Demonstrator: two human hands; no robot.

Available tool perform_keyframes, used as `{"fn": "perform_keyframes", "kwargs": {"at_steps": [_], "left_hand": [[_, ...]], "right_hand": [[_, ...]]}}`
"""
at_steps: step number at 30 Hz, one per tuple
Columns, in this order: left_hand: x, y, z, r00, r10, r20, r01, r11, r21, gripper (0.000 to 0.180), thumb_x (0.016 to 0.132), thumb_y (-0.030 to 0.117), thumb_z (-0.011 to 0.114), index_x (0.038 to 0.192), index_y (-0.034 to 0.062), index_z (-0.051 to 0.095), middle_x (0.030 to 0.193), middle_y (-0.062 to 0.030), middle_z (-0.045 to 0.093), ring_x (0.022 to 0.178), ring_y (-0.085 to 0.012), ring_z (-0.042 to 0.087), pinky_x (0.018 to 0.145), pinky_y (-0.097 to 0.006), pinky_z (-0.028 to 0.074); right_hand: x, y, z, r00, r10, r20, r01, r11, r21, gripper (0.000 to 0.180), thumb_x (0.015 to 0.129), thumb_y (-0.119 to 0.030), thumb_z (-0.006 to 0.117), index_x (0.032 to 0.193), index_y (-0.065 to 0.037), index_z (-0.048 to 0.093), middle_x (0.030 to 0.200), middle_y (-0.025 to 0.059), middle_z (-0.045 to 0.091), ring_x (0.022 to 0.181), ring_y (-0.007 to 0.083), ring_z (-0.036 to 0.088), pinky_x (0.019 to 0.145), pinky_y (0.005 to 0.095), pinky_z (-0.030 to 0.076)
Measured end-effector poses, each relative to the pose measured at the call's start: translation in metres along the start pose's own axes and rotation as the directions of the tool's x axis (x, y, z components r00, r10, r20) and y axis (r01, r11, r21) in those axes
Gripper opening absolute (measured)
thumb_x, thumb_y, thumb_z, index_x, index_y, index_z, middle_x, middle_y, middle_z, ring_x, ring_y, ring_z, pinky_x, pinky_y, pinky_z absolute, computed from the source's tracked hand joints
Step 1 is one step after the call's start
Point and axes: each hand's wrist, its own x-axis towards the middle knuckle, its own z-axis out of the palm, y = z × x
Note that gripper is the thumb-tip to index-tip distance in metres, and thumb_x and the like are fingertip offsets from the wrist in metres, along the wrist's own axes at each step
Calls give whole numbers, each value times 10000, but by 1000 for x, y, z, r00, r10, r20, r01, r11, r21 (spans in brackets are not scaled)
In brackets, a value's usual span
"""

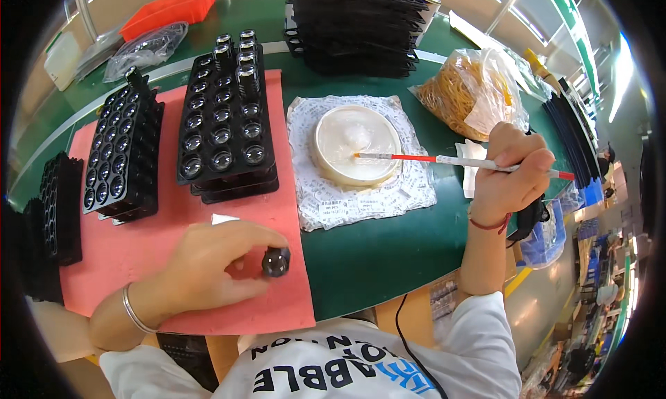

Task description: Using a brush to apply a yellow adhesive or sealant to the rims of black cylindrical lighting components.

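My left hand [211,264] pinches a small black cylinder with a glassy round end [276,261], like a lens barrel, above the pink mat [267,302]. A thin red-and-white paintbrush [444,160] is gripped in my right hand [517,163]. Its orange tip is over a round, shallow dish [333,139] holding a whitish, translucent substance; whether it touches the contents I cannot tell. The dish rests on a square pad covered in small printed labels [316,205]. Left of it, black trays [229,139] hold several similar lens pieces in round pockets, a few standing taller at the far end.
Stacked black trays [357,31] stand at the back. A clear bag of yellow rubber bands [475,94] lies at right, beyond my right hand. More loaded trays [125,149] sit at left. A red bin [170,10] is far left, and a blue-tinted clear bin [544,239] hangs off the right edge.
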Motion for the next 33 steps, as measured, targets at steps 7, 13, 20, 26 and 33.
{"fn": "perform_keyframes", "kwargs": {"at_steps": [7,13,20,26,33], "left_hand": [[7,-15,11,978,-207,-21,188,922,-338,269,655,75,659,918,74,599,640,26,507,463,-30,374,423,-180,311],[1,-24,13,955,-289,-63,193,769,-610,258,693,105,673,921,29,579,699,34,541,507,10,351,431,-161,259],[5,-16,-2,929,-367,38,256,568,-782,269,711,130,698,904,0,564,804,13,565,658,3,457,568,-152,389],[1,-31,9,938,-345,2,177,477,-861,280,692,159,725,831,-4,545,735,28,521,674,-9,480,583,-159,397],[1,-32,5,930,-368,26,219,494,-841,277,683,181,734,797,9,550,716,31,521,643,-2,460,552,-157,373]], "right_hand": [[-5,9,11,963,240,-121,-240,971,17,418,925,-274,339,579,-44,384,472,31,372,382,90,326,374,230,236],[7,14,12,717,579,-389,-543,813,210,377,908,-302,395,603,-81,383,497,-5,352,424,66,295,401,199,252],[5,19,8,683,721,-117,-572,628,528,310,902,-288,413,654,-106,378,514,-22,343,444,58,297,405,185,259],[-3,10,26,727,686,12,-603,631,488,328,923,-312,334,686,-91,384,480,11,353,408,102,306,418,234,262],[-10,9,31,734,662,150,-642,607,469,334,926,-315,320,690,-88,388,484,22,363,409,115,317,433,243,264]]}}
